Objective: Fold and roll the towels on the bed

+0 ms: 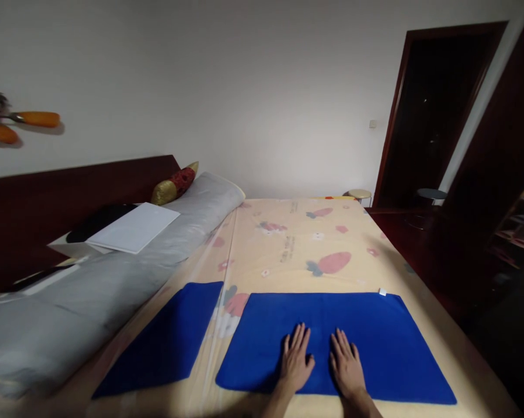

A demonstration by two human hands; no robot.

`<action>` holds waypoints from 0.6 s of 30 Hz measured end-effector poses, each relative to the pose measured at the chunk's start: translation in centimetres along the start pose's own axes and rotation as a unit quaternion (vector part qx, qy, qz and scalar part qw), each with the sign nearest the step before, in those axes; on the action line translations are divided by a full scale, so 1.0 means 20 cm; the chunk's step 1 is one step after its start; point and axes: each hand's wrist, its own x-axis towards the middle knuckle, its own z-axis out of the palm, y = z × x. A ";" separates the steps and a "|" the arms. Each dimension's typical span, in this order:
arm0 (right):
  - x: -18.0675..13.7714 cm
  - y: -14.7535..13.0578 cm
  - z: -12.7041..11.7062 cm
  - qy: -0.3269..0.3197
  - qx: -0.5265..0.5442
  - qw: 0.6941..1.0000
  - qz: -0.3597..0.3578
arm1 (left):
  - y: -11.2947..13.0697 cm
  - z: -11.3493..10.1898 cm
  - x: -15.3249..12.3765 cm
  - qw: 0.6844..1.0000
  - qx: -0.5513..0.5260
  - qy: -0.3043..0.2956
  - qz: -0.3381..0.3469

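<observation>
A blue cloth point(392, 354) lies spread flat on the bed, with a small white tag point(382, 292) at its far edge. My left hand point(295, 359) rests palm down on it, left of its middle, fingers stretched out. A short way to the right, my right hand point(347, 363) also lies flat on the cloth with its fingers extended. Neither hand holds anything. To the left, a second blue piece of cloth point(166, 337) lies on the bed, apart from the first.
The bed sheet point(296, 244) is cream with a strawberry print. Along the left runs a long grey bolster point(114, 284), with a white board point(135, 226) and a red and gold cushion point(177, 184) by it. Stools point(360, 194) stand beyond the bed, near a dark door point(440, 116).
</observation>
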 end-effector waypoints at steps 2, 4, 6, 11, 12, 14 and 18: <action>0.02 -0.08 0.01 -0.028 0.017 0.999 -0.037 | 0.11 0.05 0.04 0.999 -0.028 -0.018 0.030; 0.03 -0.08 -0.01 -0.039 0.017 0.998 -0.050 | 0.16 0.06 0.06 0.998 -0.038 -0.033 0.038; 0.03 0.00 -0.04 -0.035 0.001 0.999 -0.039 | 0.12 0.03 0.06 0.998 -0.032 -0.043 0.030; -0.06 0.51 -0.16 0.017 -0.068 0.996 0.047 | -0.30 -0.13 -0.09 0.998 0.039 -0.020 -0.047; -0.10 0.65 -0.18 0.033 -0.082 0.994 0.068 | -0.41 -0.16 -0.14 0.996 0.059 -0.008 -0.072; -0.19 0.89 -0.21 0.066 -0.105 0.987 0.105 | -0.62 -0.20 -0.25 0.986 0.102 0.016 -0.130; -0.29 1.13 -0.23 0.104 -0.127 0.973 0.163 | -0.81 -0.26 -0.37 0.969 0.155 0.030 -0.191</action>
